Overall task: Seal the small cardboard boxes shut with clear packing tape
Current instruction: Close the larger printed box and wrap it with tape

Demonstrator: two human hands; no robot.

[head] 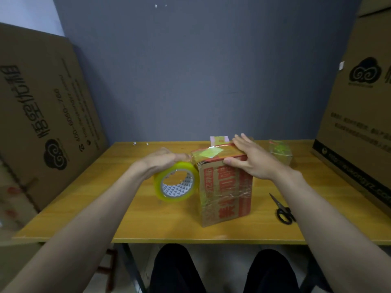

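A small cardboard box with red print stands upright in the middle of the wooden table, wrapped in shiny clear tape. My right hand lies flat on its top, fingers straight, thumb down the front face. My left hand grips a yellowish roll of clear packing tape from above, held against the box's left top edge. A strip of tape runs from the roll across the box top. A second small taped box sits at the back right.
Black scissors lie on the table right of the box, partly under my right forearm. Large cardboard cartons lean at the left and stand at the right. A grey wall is behind. My knees show below the table's front edge.
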